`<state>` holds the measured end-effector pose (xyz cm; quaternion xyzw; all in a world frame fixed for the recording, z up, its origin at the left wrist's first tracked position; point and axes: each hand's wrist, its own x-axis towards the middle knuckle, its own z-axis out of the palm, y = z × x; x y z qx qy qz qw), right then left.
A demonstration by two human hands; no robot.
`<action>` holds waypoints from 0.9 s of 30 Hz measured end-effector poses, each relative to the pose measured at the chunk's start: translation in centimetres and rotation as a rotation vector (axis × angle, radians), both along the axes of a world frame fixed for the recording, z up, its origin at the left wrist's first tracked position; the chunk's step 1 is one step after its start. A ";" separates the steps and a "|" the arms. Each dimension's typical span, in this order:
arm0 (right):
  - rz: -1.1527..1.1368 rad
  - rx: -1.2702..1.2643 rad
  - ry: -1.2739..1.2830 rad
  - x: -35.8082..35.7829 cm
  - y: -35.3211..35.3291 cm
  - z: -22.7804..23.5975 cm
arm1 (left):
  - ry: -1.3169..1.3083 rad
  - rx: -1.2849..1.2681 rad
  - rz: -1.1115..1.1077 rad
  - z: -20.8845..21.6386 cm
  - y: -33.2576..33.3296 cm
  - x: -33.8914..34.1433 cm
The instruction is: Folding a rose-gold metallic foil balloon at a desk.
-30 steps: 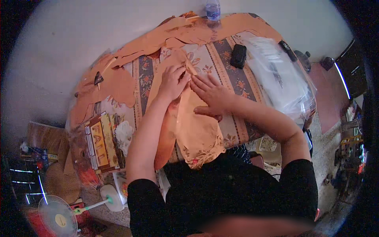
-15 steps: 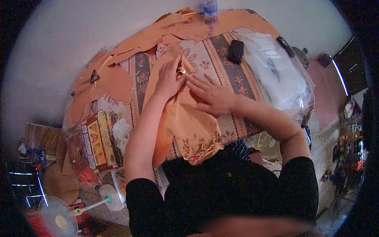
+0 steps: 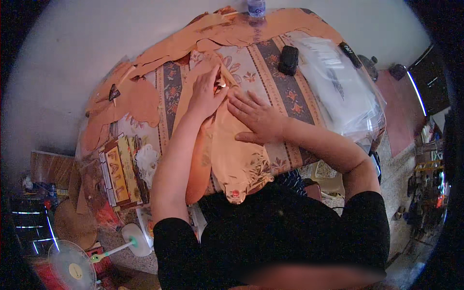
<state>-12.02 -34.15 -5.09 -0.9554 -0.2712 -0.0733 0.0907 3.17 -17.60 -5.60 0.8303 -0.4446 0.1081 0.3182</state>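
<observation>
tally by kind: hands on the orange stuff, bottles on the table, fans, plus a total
Hands: 2, left hand and right hand, on orange sheet
Bottles: 1, clear bottle
Fans: 1, round fan
Total: 4

You wear a plain black shirt (image 3: pixel 280 237); beyond its short sleeves (image 3: pixel 365 217), your forearms (image 3: pixel 333 142), left hand (image 3: pixel 205 98) and right hand (image 3: pixel 261 118) are bare. Past the shirt's front, dark cloth (image 3: pixel 292 183) shows pale streaks.

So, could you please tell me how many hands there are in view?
2: the left hand is at the upper part of the orange sheet, and the right hand lies open on its right side. I see no others.
</observation>
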 end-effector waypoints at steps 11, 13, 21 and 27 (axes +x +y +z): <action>0.001 -0.040 -0.011 -0.1 0.3 0.4 | -0.013 -0.014 -0.008 -0.6 0.0 0.6; 0.001 -0.055 0.001 -0.1 0.3 0.3 | -0.037 -0.024 0.007 -0.3 0.1 0.7; 0.005 -0.081 -0.032 0.0 0.3 0.3 | 0.412 -0.244 0.035 2.0 3.6 1.0; -0.004 -0.100 -0.027 -0.5 0.1 0.9 | 0.040 0.095 -0.098 4.8 7.6 -7.2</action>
